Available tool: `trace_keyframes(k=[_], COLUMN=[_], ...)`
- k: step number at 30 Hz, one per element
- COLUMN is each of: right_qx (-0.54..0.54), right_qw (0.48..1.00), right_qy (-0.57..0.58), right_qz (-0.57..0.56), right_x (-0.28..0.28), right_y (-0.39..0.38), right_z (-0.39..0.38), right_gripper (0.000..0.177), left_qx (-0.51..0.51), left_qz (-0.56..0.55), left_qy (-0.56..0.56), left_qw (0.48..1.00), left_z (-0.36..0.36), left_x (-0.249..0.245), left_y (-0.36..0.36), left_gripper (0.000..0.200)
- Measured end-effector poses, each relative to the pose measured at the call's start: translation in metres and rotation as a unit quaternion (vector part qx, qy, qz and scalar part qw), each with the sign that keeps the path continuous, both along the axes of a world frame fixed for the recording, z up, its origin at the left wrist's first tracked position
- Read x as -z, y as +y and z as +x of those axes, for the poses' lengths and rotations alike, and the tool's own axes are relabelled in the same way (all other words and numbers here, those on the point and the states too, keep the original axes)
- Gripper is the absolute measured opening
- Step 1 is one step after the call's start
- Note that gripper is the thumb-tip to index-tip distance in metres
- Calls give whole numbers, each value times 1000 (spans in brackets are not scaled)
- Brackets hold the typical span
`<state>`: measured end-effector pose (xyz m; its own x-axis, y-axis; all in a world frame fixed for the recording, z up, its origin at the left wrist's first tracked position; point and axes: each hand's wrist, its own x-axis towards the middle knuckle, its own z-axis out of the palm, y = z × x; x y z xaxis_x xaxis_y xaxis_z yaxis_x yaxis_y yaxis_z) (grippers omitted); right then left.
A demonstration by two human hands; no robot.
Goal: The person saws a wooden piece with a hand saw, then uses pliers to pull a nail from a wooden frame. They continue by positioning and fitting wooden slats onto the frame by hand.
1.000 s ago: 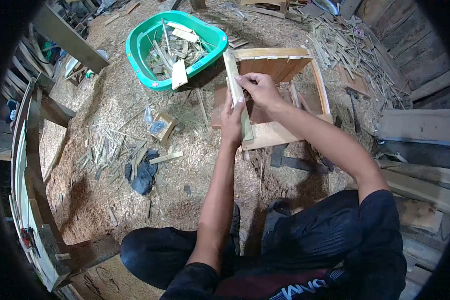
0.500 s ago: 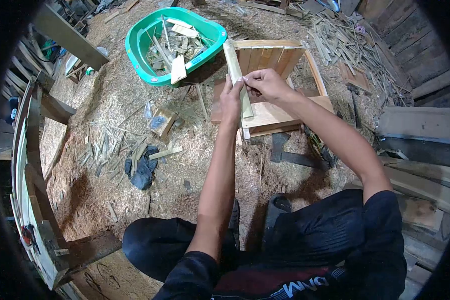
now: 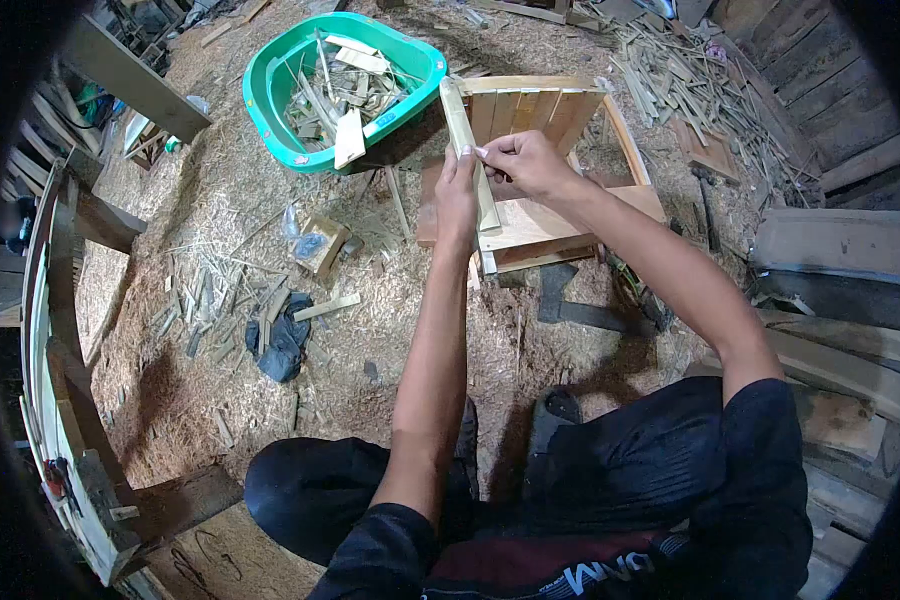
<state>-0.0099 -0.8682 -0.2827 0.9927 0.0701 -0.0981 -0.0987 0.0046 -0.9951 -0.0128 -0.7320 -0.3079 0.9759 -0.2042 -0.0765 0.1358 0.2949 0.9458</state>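
My left hand is closed around the lower part of a pale wooden strip. The strip lies along the left side of a small wooden frame with a slatted panel. Just right of the strip, my right hand is closed in a pinch, fingertips close to the left thumb. Whatever sits between those fingertips is too small to make out. Below the frame, a dark hatchet lies on the shavings.
A green basin holds wood offcuts beyond my left hand. Nearer lie a small wooden block with a plastic bag and a black plastic bag. A curved wooden frame stands at left; boards are stacked at right.
The view has shifted slightly, so the scene sits a little farther left. Both hands stay at the strip, with only small movement of the right fingertips.
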Motion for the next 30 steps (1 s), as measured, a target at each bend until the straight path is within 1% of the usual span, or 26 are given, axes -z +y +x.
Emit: trace_keyframes(k=[4, 6, 7, 9, 11, 13, 14, 17, 18, 21, 22, 27, 30], right_qx=[2, 4, 3, 3, -4, -12, -14, 10, 0, -24, -31, -33, 17], right_qw=[1000, 999, 1000, 1000, 1000, 1000, 1000, 999, 1000, 1000, 999, 999, 997], right_qy=[2, -11, -7, 3, -11, -15, 3, -6, -7, -1, 7, 24, 54], right_qz=[-15, -32, -22, -4, -18, -18, -21, -39, -28, -10, -13, -17, 44], right_x=[0, 1, 1, -1, -3, -3, -4, -9, -9, -6, -3, -3, -9], right_y=[-1, 0, 0, 2, 3, 4, 5, 9, 11, 10, 8, 10, 1], right_z=[2, 1, -1, -5, -10, -14, -14, -18, -18, -16, -14, -13, -16], right_gripper=[22, 22, 22, 21, 21, 20, 20, 22, 23, 24, 24, 26, 28], left_qx=[-14, -7, -4, -10, -13, -4, -2, -3, -3, -6, -29, 1, 16], left_qz=[-3, -11, -15, -23, -33, -39, -34, -15, -8, -1, -3, -67, -101], left_qy=[0, 8, 13, 24, 36, 13, 10, -4, -10, -14, -39, 43, 84], left_qw=[1000, 1000, 1000, 999, 999, 999, 999, 1000, 1000, 1000, 999, 997, 991], left_z=[-1, -2, -4, -9, -12, -10, -9, -16, -19, -22, -18, -21, -14], left_x=[-2, -3, -4, -5, -3, 4, 8, -3, -9, -16, -9, -7, 0], left_y=[1, 0, 1, 1, 2, 3, 4, 8, 9, 9, 6, 7, 9], left_gripper=[45, 48, 50, 50, 49, 49, 50, 52, 58, 58, 57, 54, 54])
